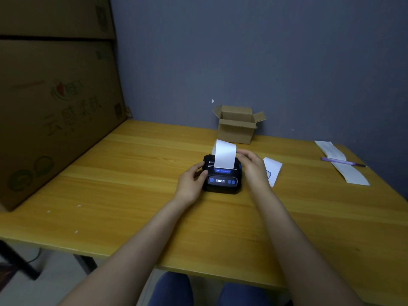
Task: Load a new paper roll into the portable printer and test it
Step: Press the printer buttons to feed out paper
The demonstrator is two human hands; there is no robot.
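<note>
A small black portable printer [223,182] with blue buttons and a lit display sits on the yellow wooden table [132,184]. A white paper strip [224,153] stands up out of its slot. My left hand [192,183] grips the printer's left side, thumb on its top edge. My right hand [251,167] lies over the printer's right side, fingertips touching the right edge of the paper strip near the top.
A small open cardboard box [237,125] stands behind the printer by the wall. A white paper sheet [273,171] lies right of the printer. A long paper strip [342,163] and a purple pen [342,161] lie far right. Large cardboard boxes [53,111] fill the left.
</note>
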